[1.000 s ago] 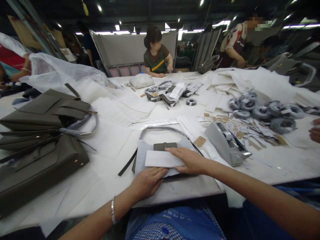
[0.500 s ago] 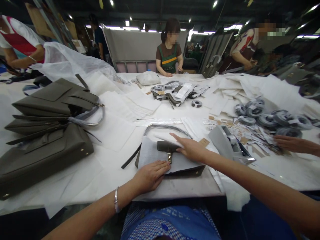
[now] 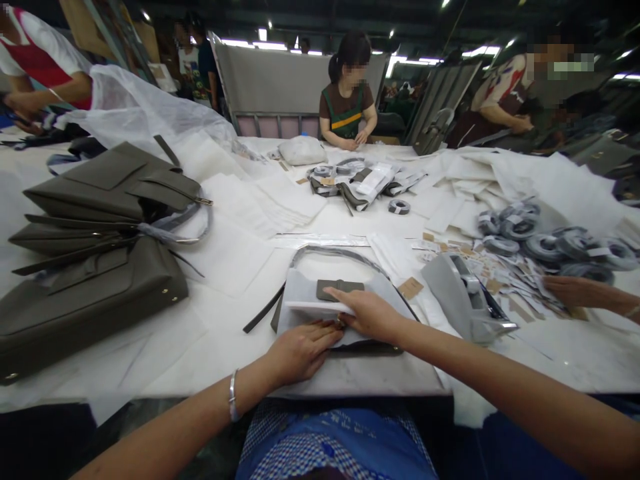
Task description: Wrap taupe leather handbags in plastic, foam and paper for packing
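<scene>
A dark olive handbag (image 3: 375, 350) lies in front of me, its front covered with white paper (image 3: 293, 283). Its wrapped handle (image 3: 345, 252) arches at the far side, and a strap (image 3: 265, 308) sticks out to the left. My left hand (image 3: 305, 347) rests flat on the lower front, fingers stretched together. My right hand (image 3: 373, 313) pinches a white paper sheet (image 3: 313, 307) that stands up over the bag's front, just below the olive closure tab (image 3: 327, 288). The tab's metal clasp is mostly hidden by my fingers and the sheet.
Olive handbags (image 3: 100, 293) are piled at the left. A grey tape dispenser (image 3: 457, 293) stands right of the bag, beside scattered tags (image 3: 520, 290) and wrapped rolls (image 3: 520, 220). A co-worker's hand (image 3: 575, 293) reaches in from the right. Another person (image 3: 347, 107) works across the table.
My right hand has moved slightly left and down over the tab, and the white sheet now stands up in front of the clasp. My left hand stays almost in place.
</scene>
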A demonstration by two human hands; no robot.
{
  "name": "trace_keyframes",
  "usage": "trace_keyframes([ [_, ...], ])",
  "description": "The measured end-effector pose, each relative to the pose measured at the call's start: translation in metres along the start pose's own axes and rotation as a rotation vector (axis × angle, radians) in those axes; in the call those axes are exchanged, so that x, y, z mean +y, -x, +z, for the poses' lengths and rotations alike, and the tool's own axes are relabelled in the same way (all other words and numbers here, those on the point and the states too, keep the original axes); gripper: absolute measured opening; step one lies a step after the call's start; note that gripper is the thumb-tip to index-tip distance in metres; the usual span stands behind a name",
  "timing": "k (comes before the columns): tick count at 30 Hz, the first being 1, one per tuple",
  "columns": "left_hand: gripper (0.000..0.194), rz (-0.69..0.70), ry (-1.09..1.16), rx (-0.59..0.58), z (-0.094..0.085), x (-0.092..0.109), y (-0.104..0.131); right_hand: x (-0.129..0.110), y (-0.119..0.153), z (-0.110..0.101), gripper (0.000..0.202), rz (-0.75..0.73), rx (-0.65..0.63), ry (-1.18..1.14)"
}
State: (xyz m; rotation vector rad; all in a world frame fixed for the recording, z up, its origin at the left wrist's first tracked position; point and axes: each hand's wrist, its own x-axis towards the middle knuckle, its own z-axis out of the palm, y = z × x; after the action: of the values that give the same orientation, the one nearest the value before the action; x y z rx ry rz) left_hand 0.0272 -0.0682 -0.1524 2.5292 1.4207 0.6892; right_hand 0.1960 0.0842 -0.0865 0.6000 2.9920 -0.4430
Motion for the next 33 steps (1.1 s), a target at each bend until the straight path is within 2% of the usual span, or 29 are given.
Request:
trace_keyframes([
  [5, 0.052, 0.004, -0.001, -0.004, -0.001, 0.000, -0.001, 0.000, 0.001, -0.009, 0.060, -0.021, 0.017, -0.046],
  [9, 0.055, 0.004, -0.008, -0.014, -0.003, 0.001, 0.000, -0.003, 0.010, -0.022, 0.061, -0.114, 0.134, 0.122],
  [11, 0.052, -0.043, -0.022, -0.024, -0.003, 0.003, 0.001, -0.002, 0.017, -0.016, 0.067, -0.177, 0.125, 0.179],
  [14, 0.043, -0.107, -0.040, -0.038, -0.002, 0.004, 0.002, 0.005, 0.026, 0.004, 0.081, -0.230, 0.064, 0.174],
  [17, 0.041, -0.110, -0.053, -0.056, 0.000, 0.006, 0.004, 0.013, 0.028, 0.021, 0.078, -0.257, 0.044, 0.132],
  [19, 0.039, -0.107, -0.066, -0.068, 0.001, 0.006, 0.004, 0.015, 0.027, 0.022, 0.069, -0.264, 0.024, 0.108],
  [22, 0.038, -0.104, -0.086, -0.082, 0.001, 0.006, 0.005, 0.012, 0.023, 0.012, 0.062, -0.273, -0.037, 0.092],
  [26, 0.046, -0.096, -0.097, -0.077, 0.003, 0.005, 0.006, 0.006, 0.021, 0.003, 0.057, -0.288, -0.062, 0.109],
  [29, 0.048, -0.092, -0.097, -0.061, 0.005, 0.003, 0.006, 0.006, 0.024, 0.009, 0.056, -0.279, -0.040, 0.095],
  [33, 0.041, -0.062, -0.084, -0.018, 0.003, 0.005, 0.007, 0.011, 0.031, 0.024, 0.064, -0.266, -0.003, 0.022],
])
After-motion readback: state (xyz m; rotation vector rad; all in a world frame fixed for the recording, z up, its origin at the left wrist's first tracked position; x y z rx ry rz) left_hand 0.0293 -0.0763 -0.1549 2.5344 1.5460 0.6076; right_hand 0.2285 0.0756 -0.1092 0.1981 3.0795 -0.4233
